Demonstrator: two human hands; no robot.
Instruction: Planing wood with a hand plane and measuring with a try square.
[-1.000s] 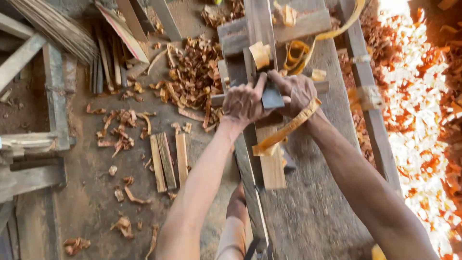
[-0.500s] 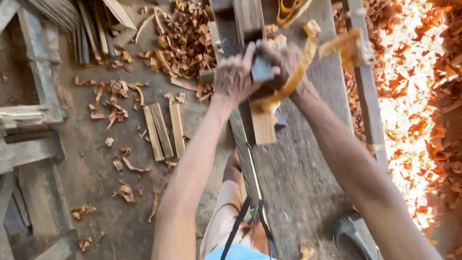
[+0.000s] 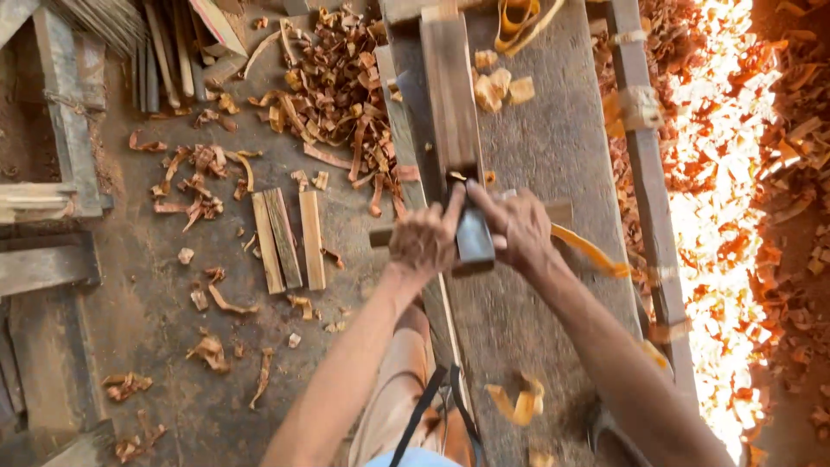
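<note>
While clamped by left hand [image 3: 424,242] and right hand [image 3: 519,227], dark blocky hand plane [image 3: 473,235] on brown plank [image 3: 450,95].

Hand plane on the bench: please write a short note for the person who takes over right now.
Left hand and right hand both grip the hand plane, one on each side of it.
The plane sits on the near end of the dark wooden strip, which lies lengthwise on the workbench.
Done: curled shavings are piled on the ground to the left, and three short slats lie side by side there.
Left: cannot tell how much planing the strip needs.
</note>
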